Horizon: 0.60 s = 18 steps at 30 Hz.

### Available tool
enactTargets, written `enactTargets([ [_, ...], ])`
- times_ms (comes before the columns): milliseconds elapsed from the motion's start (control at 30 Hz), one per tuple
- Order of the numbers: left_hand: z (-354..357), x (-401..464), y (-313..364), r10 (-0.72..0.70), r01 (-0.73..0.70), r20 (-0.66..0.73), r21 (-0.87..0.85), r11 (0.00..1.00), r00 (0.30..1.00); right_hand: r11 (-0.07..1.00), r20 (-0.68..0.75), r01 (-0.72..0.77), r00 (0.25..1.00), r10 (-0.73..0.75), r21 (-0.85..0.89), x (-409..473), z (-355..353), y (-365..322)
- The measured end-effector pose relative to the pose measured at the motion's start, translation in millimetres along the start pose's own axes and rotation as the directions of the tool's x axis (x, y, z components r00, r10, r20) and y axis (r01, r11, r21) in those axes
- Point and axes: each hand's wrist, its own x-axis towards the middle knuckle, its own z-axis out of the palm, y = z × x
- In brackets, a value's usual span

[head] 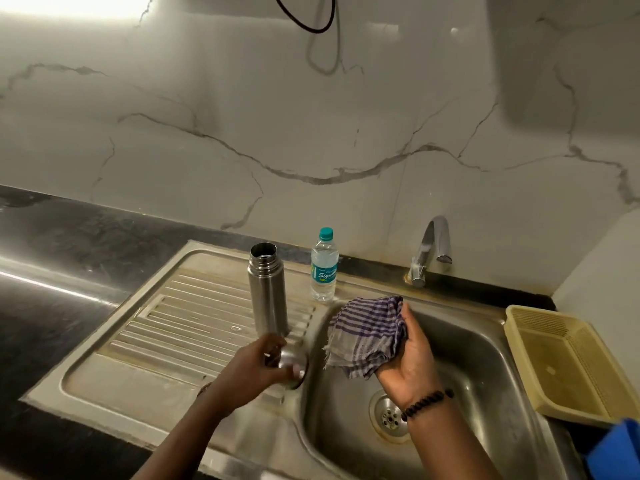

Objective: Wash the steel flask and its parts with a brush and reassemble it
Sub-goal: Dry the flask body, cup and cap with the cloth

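Currently the flask (pixel 268 289) stands upright, uncapped, on the drainboard just left of the sink (pixel 485 341) basin. Left hand (pixel 258 370) has fingers curled round a steel cup-like part (pixel 292 363), probably the flask's cap, at the basin's left rim. Right hand (pixel 410 355) is over the basin, palm up, gripping a folded striped cloth (pixel 367 332). Water bottle (pixel 324 266) sits behind the basin's left corner, tap (pixel 431 251) behind the basin, yellow basket (pixel 568 362) on its right edge.

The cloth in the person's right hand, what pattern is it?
The cloth has purple and white stripes crossing into a check, seen in the head view.
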Motion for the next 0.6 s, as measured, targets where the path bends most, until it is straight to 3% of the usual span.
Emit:
enactTargets([
  [67, 5.5, -1.5, 21.7, -0.040, 0.061, 0.054, -0.480, 0.875, 0.998, 0.998, 0.027, 0.055, 0.998, -0.054, -0.017, -6.9, -1.0, -7.5],
  [167, 19.2, 4.3, 50.6, -0.097, 0.128, 0.092, -0.859, 0.495, 0.991, 0.991, 0.117, 0.105, 0.989, -0.094, -0.085, -16.9, -1.4, -20.2],
  [233, 28.3, 7.9, 65.7, -0.127, 0.147, 0.114, -0.945, 0.291, 0.985, 0.977, 0.213, 0.158, 0.969, -0.127, -0.140, -22.4, 1.3, -29.3],
  [267, 32.6, 9.0, 72.2, -0.130, 0.151, 0.122, -0.957, 0.247, 0.984, 0.970, 0.276, 0.193, 0.950, -0.147, -0.149, -24.8, 4.5, -33.6],
  [333, 41.9, 9.6, 84.5, -0.095, 0.154, 0.135, -0.961, 0.230, 0.986, 0.949, 0.362, 0.255, 0.915, -0.177, -0.183, -28.8, 10.2, -41.2],
  [400, 50.5, 10.4, 97.7, -0.043, 0.158, 0.153, -0.959, 0.237, 0.987, 0.871, 0.438, 0.346, 0.882, -0.175, -0.350, -32.5, 13.9, -47.6],
  [433, 53.7, 10.6, 103.6, -0.034, 0.158, 0.154, -0.956, 0.246, 0.987, 0.742, 0.483, 0.432, 0.860, -0.167, -0.513, -34.2, 14.6, -49.8],
  [467, 56.3, 10.4, 108.2, -0.030, 0.158, 0.155, -0.951, 0.265, 0.987, 0.532, 0.526, 0.515, 0.838, -0.145, -0.673, -35.1, 13.5, -51.3],
  [533, 59.4, 9.9, 115.0, -0.060, 0.138, 0.125, -0.918, 0.371, 0.990, 0.130, 0.556, 0.556, 0.830, -0.041, -0.821, -34.2, 9.9, -54.5],
  [600, 63.9, 9.1, 118.8, -0.094, 0.124, 0.090, -0.868, 0.481, 0.991, -0.042, 0.516, 0.518, 0.855, 0.040, -0.855, -32.2, 6.6, -54.5],
])
